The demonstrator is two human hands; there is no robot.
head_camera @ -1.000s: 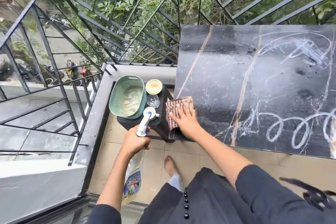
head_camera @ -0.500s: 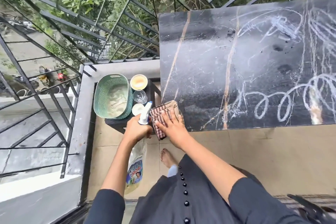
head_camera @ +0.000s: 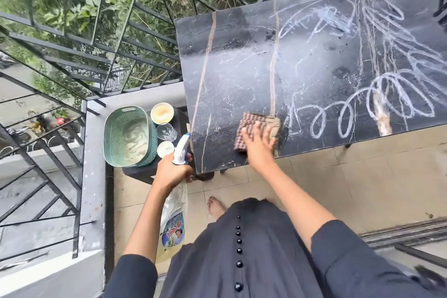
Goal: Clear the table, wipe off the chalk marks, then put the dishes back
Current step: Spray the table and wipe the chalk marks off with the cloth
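Right grip (head_camera: 257,143) is pressing flat on a folded checked cloth (head_camera: 251,121), fingers spread over it & not curled round it, released rather than clenched. Hand is motion-blurred, so finer detail can't be told. Cloth is lying on the black marble surface (head_camera: 242,55), near its front edge, towards the left corner, just beside a tan vein running front to back.

Left grip (head_camera: 169,172) is grasping a spray bottle (head_camera: 173,222) round the neck, fingers wrapped tight. White-blue nozzle is pointing up & away, bottle body is hanging below the wrist, off the surface, w/ yellowish liquid & a printed label inside view.

Chalk marks (head_camera: 348,118) are covering the centre & right of the surface: a row of loops along the front edge just right of the cloth, plus bigger scribbles & long strokes further back. Left part of the surface is looking smeared & wet-shiny, w/ almost no chalk.

Dishes are sitting off the surface on a low dark side stand (head_camera: 140,172) at its left: a green woven basket (head_camera: 110,128), then a cream bowl (head_camera: 162,112), a clear glass (head_camera: 166,131) & a small white cup (head_camera: 165,148) in a line beside it, between basket & surface.

Black metal railing (head_camera: 135,38) is running behind & left, greenery beyond. A bare foot (head_camera: 216,205) is standing on the tiled floor (head_camera: 314,189), near a striped mat (head_camera: 406,232) at right.
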